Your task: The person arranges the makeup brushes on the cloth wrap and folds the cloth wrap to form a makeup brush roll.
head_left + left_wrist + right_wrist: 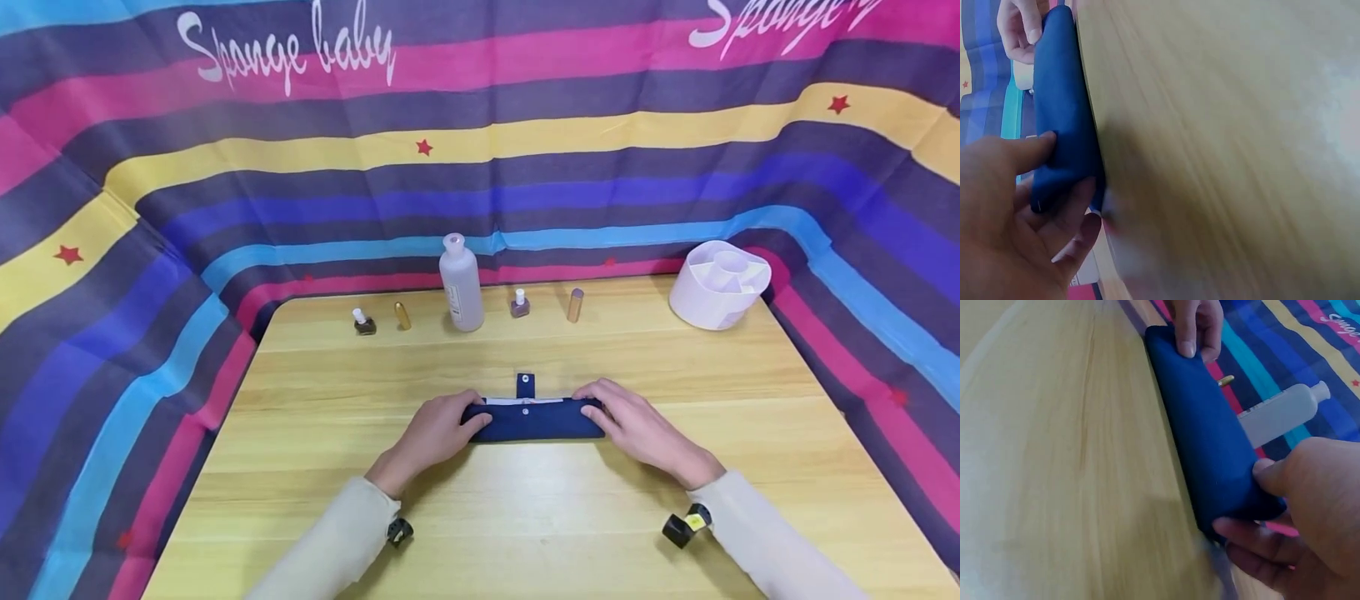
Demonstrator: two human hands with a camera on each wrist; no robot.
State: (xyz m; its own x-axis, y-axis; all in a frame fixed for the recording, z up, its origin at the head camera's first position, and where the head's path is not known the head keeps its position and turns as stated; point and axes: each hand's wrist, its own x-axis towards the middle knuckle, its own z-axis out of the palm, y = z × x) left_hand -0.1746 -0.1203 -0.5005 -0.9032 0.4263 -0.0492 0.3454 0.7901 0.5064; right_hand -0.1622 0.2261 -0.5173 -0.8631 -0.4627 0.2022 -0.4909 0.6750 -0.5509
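Both forearms reached in from the near edge of the bench (675,350), angled inward. The left hand (431,435) gripped the left end of the navy pouch (536,419), thumb on top and fingers curled underneath. The right hand (637,429) held the right end the same way, its grip closed round the fabric. The pouch lay flat near the bench's middle, its snap tab (527,386) pointing toward the far edge, where a white bottle (461,285) stood.

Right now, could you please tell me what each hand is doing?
Left hand: holding the left end of the navy pouch, thumb and fingers pinching it.
Right hand: holding the pouch's right end likewise.
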